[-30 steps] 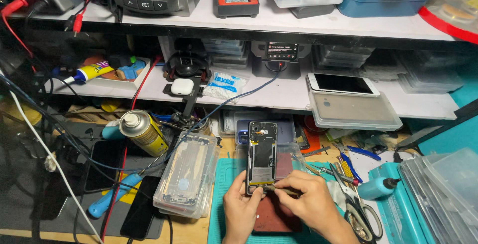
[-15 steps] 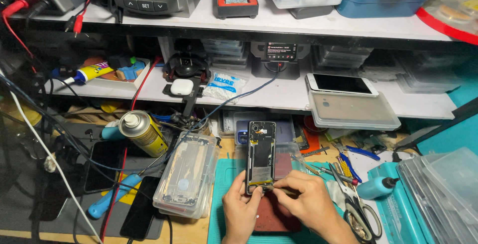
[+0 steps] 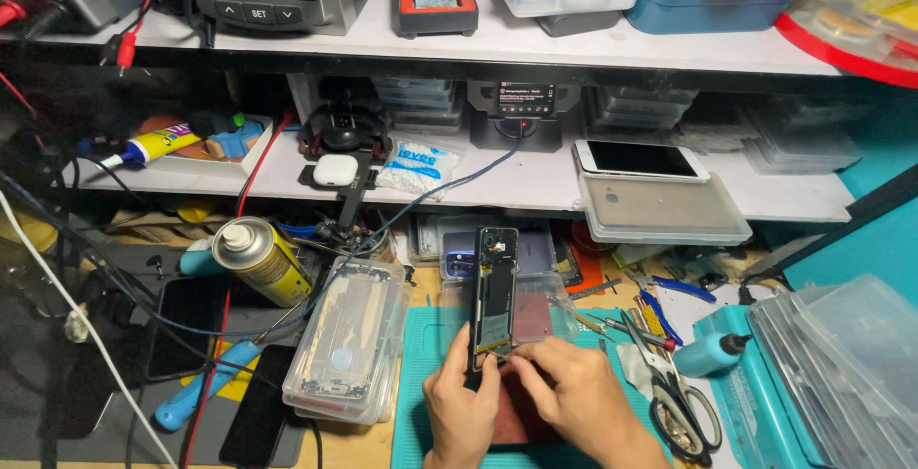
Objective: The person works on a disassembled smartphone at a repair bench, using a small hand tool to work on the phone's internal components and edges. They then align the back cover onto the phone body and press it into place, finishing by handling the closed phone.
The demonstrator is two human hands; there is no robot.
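Note:
An opened black smartphone (image 3: 495,293) with its insides showing stands tilted upright over a teal work mat (image 3: 417,385). My left hand (image 3: 461,410) grips its lower left edge. My right hand (image 3: 575,400) pinches the phone's bottom right corner with thumb and fingertips; whether a small tool is between them I cannot tell. A dark red pad (image 3: 521,412) lies under both hands on the mat.
A stack of clear plastic cases (image 3: 346,340) sits left of the mat, beside a yellow spray can (image 3: 260,261). Scissors (image 3: 681,400), a teal bottle (image 3: 708,352), tweezers and clear boxes (image 3: 841,364) crowd the right. Two dark phones (image 3: 263,412) and cables lie at left.
The phone has turned more edge-on and tilted slightly to the right. Both hands stay at its lower end, barely shifted.

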